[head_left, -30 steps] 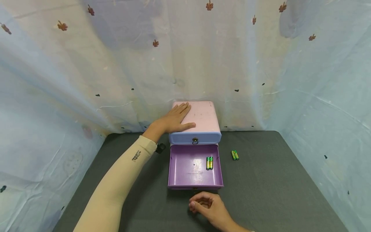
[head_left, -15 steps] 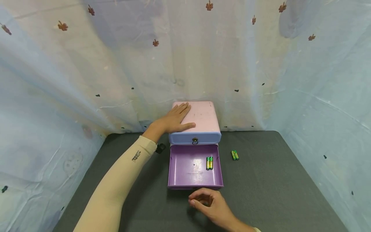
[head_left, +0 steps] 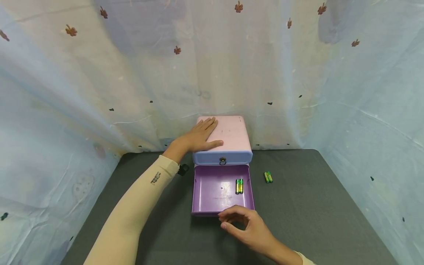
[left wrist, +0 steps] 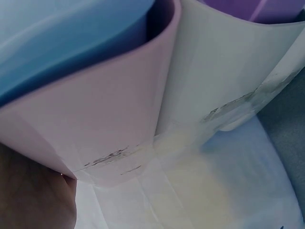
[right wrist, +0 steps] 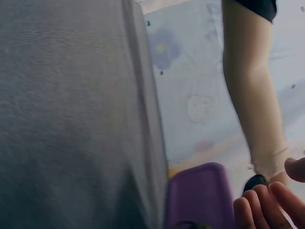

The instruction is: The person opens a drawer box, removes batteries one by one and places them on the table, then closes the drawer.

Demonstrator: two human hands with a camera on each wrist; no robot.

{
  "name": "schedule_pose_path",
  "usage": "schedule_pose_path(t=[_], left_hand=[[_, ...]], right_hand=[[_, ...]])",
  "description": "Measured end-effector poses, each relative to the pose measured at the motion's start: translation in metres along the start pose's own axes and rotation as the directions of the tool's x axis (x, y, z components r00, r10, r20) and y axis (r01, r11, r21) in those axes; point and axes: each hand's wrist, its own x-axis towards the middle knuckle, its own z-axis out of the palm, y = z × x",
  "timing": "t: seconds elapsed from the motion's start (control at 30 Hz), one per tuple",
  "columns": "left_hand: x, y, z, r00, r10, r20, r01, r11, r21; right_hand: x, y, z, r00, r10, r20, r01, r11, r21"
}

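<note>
My left hand [head_left: 198, 136] rests flat on the pink top of a small two-drawer box [head_left: 233, 132], fingers spread. Its blue upper drawer [head_left: 207, 158] is closed, with a ring pull at the front. Below, the purple lower drawer [head_left: 208, 187] is pulled out, with two green-and-gold batteries [head_left: 239, 186] side by side in its right half. My right hand [head_left: 253, 228], loosely curled and holding nothing, hovers at that drawer's front edge and covers part of it. In the right wrist view, its fingertips [right wrist: 267, 205] appear beside the purple drawer front [right wrist: 200, 195].
Two more green batteries [head_left: 268, 177] lie together on the dark grey table [head_left: 298, 206], right of the drawer. A pale patterned curtain [head_left: 225, 73] hangs behind the box and along both sides. The left wrist view shows the box's pink side wall [left wrist: 95, 124] up close.
My right hand has moved forward and slightly right, up to the purple drawer's front edge, its thumb and fingers parting a little. The left hand, box and batteries have stayed put.
</note>
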Motion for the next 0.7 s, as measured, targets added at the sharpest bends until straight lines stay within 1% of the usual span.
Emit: schedule_pose_path(t=[0.17, 0.33, 0.53, 0.7], left_hand=[[0.002, -0.003, 0.002, 1.0, 0.0, -0.005, 0.0, 1.0, -0.004], [0.001, -0.002, 0.002, 1.0, -0.001, -0.003, 0.001, 1.0, 0.005], [0.001, -0.001, 0.001, 1.0, 0.001, -0.006, -0.001, 1.0, 0.008], [0.001, -0.001, 0.001, 1.0, 0.001, -0.004, -0.001, 1.0, -0.002]], right_hand=[[0.01, -0.011, -0.012, 0.999, -0.031, -0.011, 0.03, 0.998, -0.052], [0.018, -0.014, -0.026, 0.998, -0.029, -0.051, 0.022, 0.991, -0.131], [0.026, -0.012, -0.041, 0.993, -0.053, -0.107, 0.025, 0.969, -0.245], [0.031, -0.009, -0.053, 0.989, -0.069, -0.127, 0.024, 0.944, -0.329]])
